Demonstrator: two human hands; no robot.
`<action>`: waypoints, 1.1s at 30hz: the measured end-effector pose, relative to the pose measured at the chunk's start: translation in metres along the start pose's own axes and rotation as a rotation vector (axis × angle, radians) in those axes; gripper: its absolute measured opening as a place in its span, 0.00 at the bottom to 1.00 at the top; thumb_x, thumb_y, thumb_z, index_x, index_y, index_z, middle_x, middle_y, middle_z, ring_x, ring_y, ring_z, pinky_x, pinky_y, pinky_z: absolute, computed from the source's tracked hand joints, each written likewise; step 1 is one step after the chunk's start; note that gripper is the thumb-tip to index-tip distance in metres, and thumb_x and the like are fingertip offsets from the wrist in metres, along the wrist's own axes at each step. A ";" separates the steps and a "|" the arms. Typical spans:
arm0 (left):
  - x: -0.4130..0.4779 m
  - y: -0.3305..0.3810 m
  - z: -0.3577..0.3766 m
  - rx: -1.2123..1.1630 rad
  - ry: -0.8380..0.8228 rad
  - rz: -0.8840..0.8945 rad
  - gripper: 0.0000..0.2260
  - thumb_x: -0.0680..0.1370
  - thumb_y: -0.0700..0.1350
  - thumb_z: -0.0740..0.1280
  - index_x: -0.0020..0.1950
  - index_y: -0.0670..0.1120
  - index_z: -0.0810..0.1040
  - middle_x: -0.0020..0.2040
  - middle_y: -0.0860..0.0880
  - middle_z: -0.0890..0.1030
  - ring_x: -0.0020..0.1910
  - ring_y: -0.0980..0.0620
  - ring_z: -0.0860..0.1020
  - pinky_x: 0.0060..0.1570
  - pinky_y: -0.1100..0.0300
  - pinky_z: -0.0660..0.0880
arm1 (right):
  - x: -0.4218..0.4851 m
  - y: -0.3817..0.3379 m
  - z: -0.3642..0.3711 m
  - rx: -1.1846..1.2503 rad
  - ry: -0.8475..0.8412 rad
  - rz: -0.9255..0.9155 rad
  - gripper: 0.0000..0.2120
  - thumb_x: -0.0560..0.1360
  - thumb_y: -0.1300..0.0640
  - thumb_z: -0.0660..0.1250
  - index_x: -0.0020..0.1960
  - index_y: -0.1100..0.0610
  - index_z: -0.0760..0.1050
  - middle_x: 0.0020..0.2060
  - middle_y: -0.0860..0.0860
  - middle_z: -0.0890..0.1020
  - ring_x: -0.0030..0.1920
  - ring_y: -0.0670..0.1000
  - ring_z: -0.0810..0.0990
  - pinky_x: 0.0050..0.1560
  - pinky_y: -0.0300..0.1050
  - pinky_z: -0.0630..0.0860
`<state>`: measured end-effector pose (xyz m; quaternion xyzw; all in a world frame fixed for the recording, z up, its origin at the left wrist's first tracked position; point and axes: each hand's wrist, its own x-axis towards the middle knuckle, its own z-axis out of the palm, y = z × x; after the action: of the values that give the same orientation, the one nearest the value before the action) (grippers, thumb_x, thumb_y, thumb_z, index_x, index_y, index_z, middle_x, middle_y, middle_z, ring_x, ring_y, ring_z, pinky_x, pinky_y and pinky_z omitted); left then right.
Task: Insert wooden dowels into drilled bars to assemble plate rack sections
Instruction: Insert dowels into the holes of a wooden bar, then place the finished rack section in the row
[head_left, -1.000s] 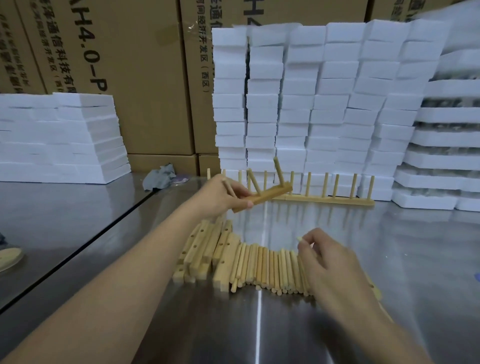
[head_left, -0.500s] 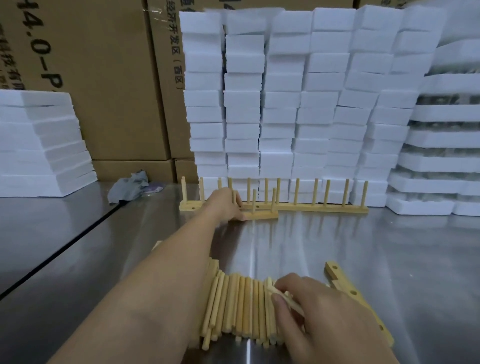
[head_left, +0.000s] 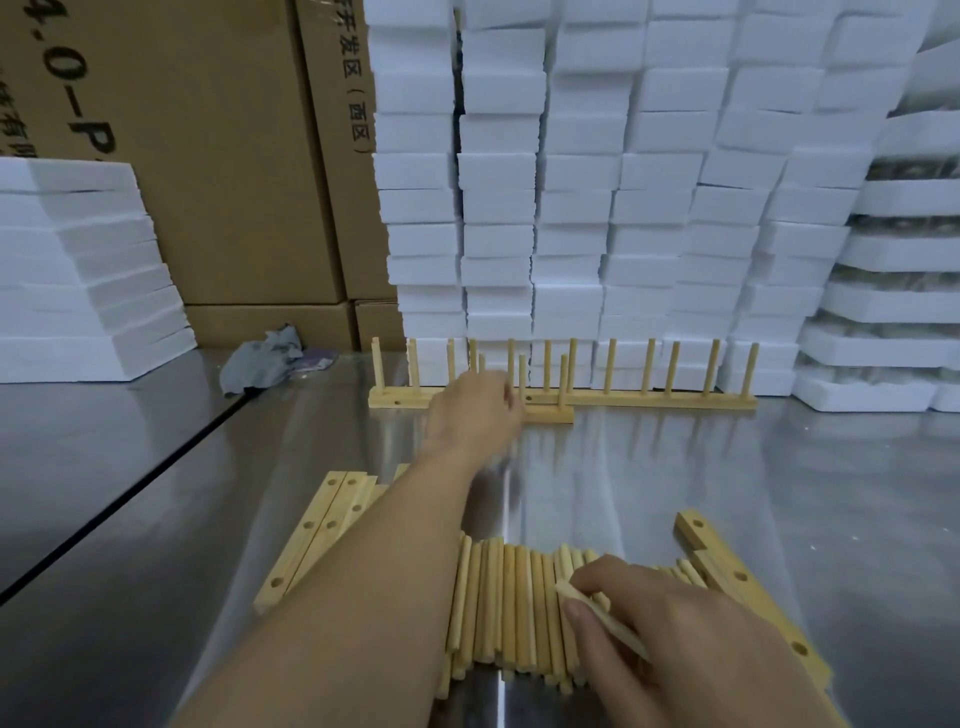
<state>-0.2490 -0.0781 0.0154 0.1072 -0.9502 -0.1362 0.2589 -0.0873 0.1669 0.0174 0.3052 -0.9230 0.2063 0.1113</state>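
The short rack section (head_left: 550, 414), its dowels upright, lies on the far part of the table (head_left: 779, 467), just in front of the long rack section (head_left: 649, 400). The left hand (head_left: 470, 415) covers its left end; the grip cannot be told because of blur. The right hand (head_left: 675, 639) pinches one dowel (head_left: 597, 613) over the dowel pile (head_left: 509, 608), between drilled bars (head_left: 322, 535).

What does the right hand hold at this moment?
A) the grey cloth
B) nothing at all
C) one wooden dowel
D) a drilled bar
C: the right hand pinches a single dowel between thumb and fingers, just above the row of loose dowels lying on the table.
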 end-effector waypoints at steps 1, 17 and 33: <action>-0.001 0.006 0.000 0.075 -0.116 0.023 0.08 0.84 0.47 0.63 0.57 0.48 0.81 0.48 0.49 0.83 0.46 0.47 0.81 0.45 0.53 0.79 | 0.000 0.000 0.001 -0.007 0.004 0.001 0.23 0.74 0.27 0.40 0.61 0.34 0.62 0.42 0.34 0.76 0.50 0.37 0.79 0.49 0.35 0.76; 0.009 0.020 0.006 0.361 -0.338 -0.099 0.07 0.84 0.45 0.61 0.51 0.46 0.77 0.40 0.50 0.75 0.36 0.52 0.71 0.32 0.57 0.62 | -0.001 0.004 0.005 -0.038 0.006 -0.007 0.19 0.78 0.29 0.45 0.62 0.34 0.64 0.39 0.36 0.75 0.48 0.39 0.79 0.45 0.33 0.75; -0.075 -0.068 -0.127 -0.101 -0.245 -0.244 0.10 0.81 0.58 0.70 0.62 0.60 0.80 0.54 0.57 0.82 0.51 0.55 0.82 0.52 0.52 0.80 | -0.005 0.008 0.000 -0.002 -0.003 -0.082 0.19 0.77 0.31 0.45 0.55 0.37 0.68 0.36 0.40 0.78 0.41 0.45 0.80 0.45 0.46 0.79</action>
<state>-0.1108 -0.1471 0.0652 0.1910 -0.9466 -0.2260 0.1280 -0.0883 0.1754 0.0133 0.3428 -0.9101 0.2002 0.1185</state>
